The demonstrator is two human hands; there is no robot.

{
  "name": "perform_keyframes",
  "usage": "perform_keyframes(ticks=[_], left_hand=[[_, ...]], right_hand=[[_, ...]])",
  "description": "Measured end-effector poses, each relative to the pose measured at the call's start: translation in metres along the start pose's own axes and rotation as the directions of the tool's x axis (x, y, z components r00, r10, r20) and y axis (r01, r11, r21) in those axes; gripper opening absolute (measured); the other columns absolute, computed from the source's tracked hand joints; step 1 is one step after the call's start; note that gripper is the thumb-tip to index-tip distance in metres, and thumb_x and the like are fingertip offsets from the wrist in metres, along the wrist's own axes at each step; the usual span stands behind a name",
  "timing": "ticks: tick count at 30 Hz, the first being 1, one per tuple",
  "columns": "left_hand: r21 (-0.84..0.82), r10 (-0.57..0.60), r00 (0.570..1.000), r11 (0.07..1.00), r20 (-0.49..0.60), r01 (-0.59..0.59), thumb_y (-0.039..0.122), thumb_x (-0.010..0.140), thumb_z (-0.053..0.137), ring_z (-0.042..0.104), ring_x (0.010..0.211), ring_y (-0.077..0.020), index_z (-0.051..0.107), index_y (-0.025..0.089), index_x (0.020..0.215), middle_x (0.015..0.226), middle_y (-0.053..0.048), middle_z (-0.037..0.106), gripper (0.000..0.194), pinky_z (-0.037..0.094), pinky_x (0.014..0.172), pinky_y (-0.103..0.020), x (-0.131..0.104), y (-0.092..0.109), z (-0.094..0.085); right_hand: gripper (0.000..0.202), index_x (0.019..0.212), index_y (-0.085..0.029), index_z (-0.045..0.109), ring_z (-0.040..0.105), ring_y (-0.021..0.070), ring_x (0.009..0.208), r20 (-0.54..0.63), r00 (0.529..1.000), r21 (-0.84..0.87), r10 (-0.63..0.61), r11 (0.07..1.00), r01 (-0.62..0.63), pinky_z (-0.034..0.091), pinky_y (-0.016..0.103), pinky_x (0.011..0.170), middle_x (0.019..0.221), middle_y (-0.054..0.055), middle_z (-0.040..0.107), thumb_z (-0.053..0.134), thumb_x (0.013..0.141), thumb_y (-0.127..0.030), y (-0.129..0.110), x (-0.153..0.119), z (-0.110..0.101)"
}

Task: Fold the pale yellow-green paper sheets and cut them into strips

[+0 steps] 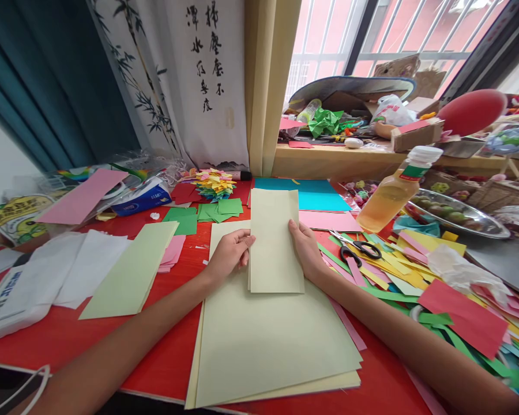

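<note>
A narrow folded sheet of pale green paper (277, 248) stands between my two hands, tilted toward me. My left hand (232, 252) pinches its left edge between thumb and fingers. On the opposite edge, my right hand (306, 249) grips it with the thumb in front and the fingers behind. Beneath them lies a stack of larger pale green sheets (272, 346), its corners slightly out of line. Another folded pale green paper (132, 274) rests to the left, partly over some pink paper pieces (173, 252).
Black-handled scissors (354, 249) lie right among coloured paper strips (384, 271). A bottle of amber liquid (393, 193) stands behind them, beside a metal dish (458, 213). Green squares (218, 210) and a folded-paper piece (216, 183) sit at the back. White packaging (21, 294) lies left on the red table (168, 346).
</note>
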State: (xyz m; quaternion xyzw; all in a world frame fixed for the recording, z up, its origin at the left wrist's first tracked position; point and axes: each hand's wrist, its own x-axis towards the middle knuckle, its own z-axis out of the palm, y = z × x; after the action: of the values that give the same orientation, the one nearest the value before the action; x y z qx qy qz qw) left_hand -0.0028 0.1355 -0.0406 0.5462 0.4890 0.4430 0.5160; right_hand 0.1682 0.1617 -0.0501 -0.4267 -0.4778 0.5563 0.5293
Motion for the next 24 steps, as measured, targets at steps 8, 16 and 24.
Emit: perform_keyframes(ticks=[8,16,24], left_hand=[[0.060,0.021,0.999,0.998,0.024,-0.022,0.047,0.076,0.048,0.034,0.034,-0.0065,0.054,0.015,0.092,0.039,0.007,0.040,0.036,0.028,0.036,-0.018,0.003,-0.004,-0.004],[0.562,0.080,0.953,0.792,0.291,-0.238,0.049,0.059,0.066,0.052,0.057,-0.0095,0.012,0.033,0.135,0.128,-0.010,0.039,0.094,0.041,0.056,-0.025,-0.006,0.016,-0.011],[0.775,0.075,0.893,0.469,0.443,-0.424,0.057,0.063,0.057,0.056,0.088,-0.0238,0.010,0.031,0.136,0.136,-0.006,0.030,0.091,0.039,0.066,-0.029,-0.010,0.017,-0.016]], right_hand=[[0.041,0.104,-0.026,0.057,0.060,0.0207,0.082,-0.008,1.000,-0.059,-0.030,0.998,0.029,0.050,0.031,0.066,0.095,0.002,0.065,0.043,0.077,-0.054,0.001,-0.002,0.001],[0.043,0.103,-0.022,0.056,0.059,0.0197,0.084,-0.105,0.991,-0.002,-0.081,0.997,0.081,0.049,0.030,0.068,0.104,0.004,0.062,0.043,0.077,-0.054,0.008,0.010,-0.010],[0.044,0.104,-0.023,0.055,0.061,0.0196,0.082,-0.120,0.991,-0.008,-0.063,0.998,0.062,0.050,0.031,0.067,0.100,0.004,0.064,0.043,0.076,-0.055,0.008,0.014,-0.014]])
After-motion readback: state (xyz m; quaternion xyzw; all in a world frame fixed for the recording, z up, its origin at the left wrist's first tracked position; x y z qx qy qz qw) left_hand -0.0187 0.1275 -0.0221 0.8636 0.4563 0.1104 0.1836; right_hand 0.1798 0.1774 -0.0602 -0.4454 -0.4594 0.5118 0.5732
